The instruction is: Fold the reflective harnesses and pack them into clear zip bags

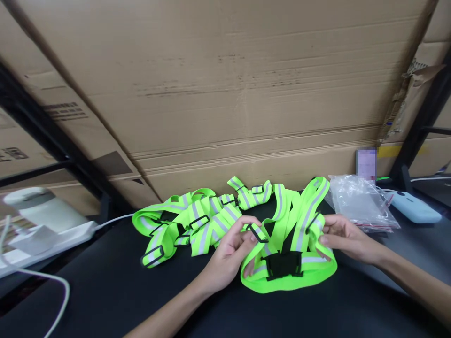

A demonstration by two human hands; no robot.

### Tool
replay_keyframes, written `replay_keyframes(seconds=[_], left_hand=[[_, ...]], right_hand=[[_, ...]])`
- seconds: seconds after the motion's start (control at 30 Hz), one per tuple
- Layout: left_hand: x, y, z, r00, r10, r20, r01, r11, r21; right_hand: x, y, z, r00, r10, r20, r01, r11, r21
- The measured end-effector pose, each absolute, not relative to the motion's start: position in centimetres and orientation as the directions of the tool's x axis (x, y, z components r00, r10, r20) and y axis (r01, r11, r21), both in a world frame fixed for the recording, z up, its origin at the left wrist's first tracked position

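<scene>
A neon-green reflective vest [303, 234] made of straps with grey stripes lies in front of me, its lower band forming a loop. My left hand [230, 253] pinches the loop's left side, close to a black slide buckle [258, 233]. On the opposite side, my right hand [347, 238] grips the strap beside another slide buckle [313, 222]. Between both hands sits a wide black clip buckle [284, 265] on the band. Left of it, more green reflective straps [202, 218] with black buckles are heaped on the black table; some fingertips are hidden behind the bands.
Clear plastic bags [361, 202] lie at the right, beside a light-blue device [414, 206]. At the left are a white power strip [59, 244] with cables and a pale bottle [42, 209]. Cardboard [246, 94] walls the back, with black frame posts at both sides.
</scene>
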State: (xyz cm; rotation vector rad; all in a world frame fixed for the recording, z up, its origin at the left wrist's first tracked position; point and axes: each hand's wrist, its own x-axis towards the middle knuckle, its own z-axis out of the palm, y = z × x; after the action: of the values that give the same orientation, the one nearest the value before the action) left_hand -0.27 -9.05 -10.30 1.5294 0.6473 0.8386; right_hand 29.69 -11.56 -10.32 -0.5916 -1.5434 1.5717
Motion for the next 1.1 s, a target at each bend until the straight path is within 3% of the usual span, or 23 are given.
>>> replay_keyframes(seconds=[0.13, 0.23, 0.37, 0.5, 0.7, 0.8, 1.1], left_hand=[[0.9, -9.8, -10.7, 0.567, 0.815, 0.115, 0.005, -0.143, 0.990], [2.2, -10.3, -11.2, 0.519, 0.841, 0.153, 0.032, -0.198, 0.980], [3.2, -10.3, -11.9, 0.529, 0.807, 0.263, -0.071, -0.267, 0.961], [3.5, -10.2, -12.1, 0.619, 0.719, 0.317, -0.140, -0.297, 0.945], [3.5, -10.5, -11.3, 0.669, 0.672, 0.319, -0.060, -0.378, 0.924], [3.6, -10.6, -11.3, 0.695, 0.643, 0.322, -0.032, -0.419, 0.907], [3.7, -10.5, -11.8, 0.667, 0.666, 0.334, 0.208, -0.598, 0.774]], right_hand=[[28.6, -12.0, -10.9, -0.599, 0.797, 0.077, -0.146, -0.014, -0.989], [27.4, -12.1, -11.8, -0.553, 0.830, 0.067, -0.266, -0.099, -0.959], [26.2, -12.0, -12.4, -0.486, 0.872, 0.059, -0.383, -0.152, -0.911], [26.0, -12.0, -12.3, -0.441, 0.896, 0.058, -0.393, -0.135, -0.909], [26.7, -12.2, -12.1, -0.368, 0.930, -0.013, -0.265, -0.118, -0.957], [27.3, -12.2, -12.3, -0.387, 0.921, 0.039, -0.210, -0.047, -0.976], [28.1, -12.4, -11.3, -0.451, 0.885, 0.115, -0.069, 0.094, -0.993]])
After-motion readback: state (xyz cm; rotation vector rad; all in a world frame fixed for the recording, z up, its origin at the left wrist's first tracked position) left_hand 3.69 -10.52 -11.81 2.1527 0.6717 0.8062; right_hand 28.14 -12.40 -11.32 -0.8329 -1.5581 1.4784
